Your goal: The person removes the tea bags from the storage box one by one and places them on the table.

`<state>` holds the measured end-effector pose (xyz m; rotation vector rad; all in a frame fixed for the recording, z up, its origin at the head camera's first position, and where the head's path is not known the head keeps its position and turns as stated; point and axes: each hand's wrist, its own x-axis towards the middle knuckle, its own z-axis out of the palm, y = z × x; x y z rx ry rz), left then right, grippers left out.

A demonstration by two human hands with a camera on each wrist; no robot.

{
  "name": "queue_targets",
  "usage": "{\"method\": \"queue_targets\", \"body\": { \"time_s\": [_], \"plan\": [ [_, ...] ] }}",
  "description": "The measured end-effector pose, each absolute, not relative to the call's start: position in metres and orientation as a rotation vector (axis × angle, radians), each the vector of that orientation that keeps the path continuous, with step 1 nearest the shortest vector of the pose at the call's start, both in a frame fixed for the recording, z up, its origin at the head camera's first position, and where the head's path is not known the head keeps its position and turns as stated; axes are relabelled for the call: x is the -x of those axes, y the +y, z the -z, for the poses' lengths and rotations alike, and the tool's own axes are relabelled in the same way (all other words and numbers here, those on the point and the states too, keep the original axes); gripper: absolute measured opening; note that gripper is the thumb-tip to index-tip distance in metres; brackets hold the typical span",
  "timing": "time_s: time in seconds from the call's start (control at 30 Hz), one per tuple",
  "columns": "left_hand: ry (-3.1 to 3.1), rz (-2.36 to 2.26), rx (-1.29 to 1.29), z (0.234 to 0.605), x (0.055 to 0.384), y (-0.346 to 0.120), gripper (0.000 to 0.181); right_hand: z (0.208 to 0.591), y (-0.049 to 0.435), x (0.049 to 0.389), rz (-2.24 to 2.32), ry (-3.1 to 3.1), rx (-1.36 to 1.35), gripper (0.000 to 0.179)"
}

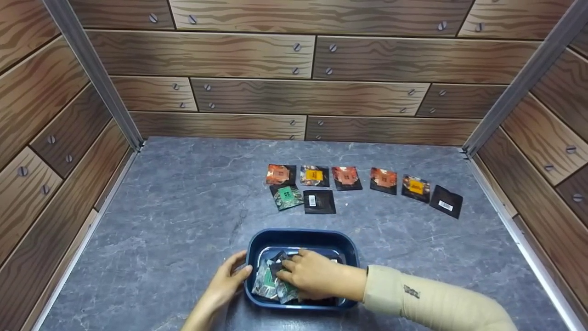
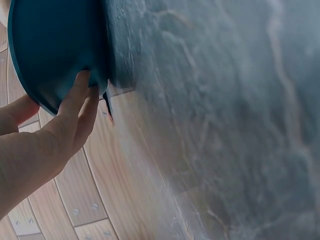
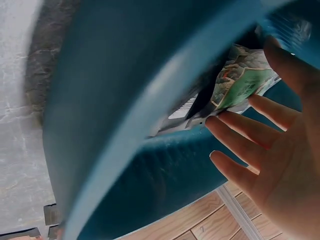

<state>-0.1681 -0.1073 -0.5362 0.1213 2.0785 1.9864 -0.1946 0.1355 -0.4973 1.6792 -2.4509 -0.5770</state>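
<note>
A dark blue plastic tub [image 1: 301, 235] stands at the front of the table with several sachets [image 1: 263, 281] heaped inside. My left hand [image 1: 225, 278] holds the tub's left side; in the left wrist view the thumb is at the rim and the fingers [image 2: 75, 97] lie along the outer wall. My right hand [image 1: 317, 276] reaches down into the tub over the sachets. Seen from the right wrist, its fingers [image 3: 235, 132] are spread and loosely extended, tips at the edge of a green-labelled sachet [image 3: 245, 82]. Part of the heap is hidden under this hand.
Behind the tub lies a row of flat sachets: red-labelled [image 1: 347, 178], yellow-labelled [image 1: 314, 175] and a black one [image 1: 446, 201] at the right end. In front of it lie a green-labelled sachet [image 1: 286, 196] and a black sachet [image 1: 320, 202]. Wood-patterned walls [image 1: 257, 94] enclose the table.
</note>
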Motion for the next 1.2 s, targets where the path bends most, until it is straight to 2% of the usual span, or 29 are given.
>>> {"method": "queue_targets", "body": {
  "time_s": [0.2,0.47,0.9,1.2],
  "plan": [
    [2.08,-1.991,-0.12,0.536,0.168,-0.107,0.05,0.497,0.135,0.195,0.616,-2.441,-1.701,0.074],
    [2.087,-1.995,-0.13,0.537,0.168,-0.106,0.05,0.491,0.137,0.194,0.522,-2.457,-1.747,0.049],
    [2.074,-1.982,-0.107,0.537,0.169,-0.108,0.05,0.485,0.141,0.196,0.36,-2.344,-1.734,0.023],
    [2.043,-1.997,-0.094,0.537,0.168,-0.107,0.052,0.461,0.148,0.193,0.247,-2.212,-1.73,0.03]
  ]
}}
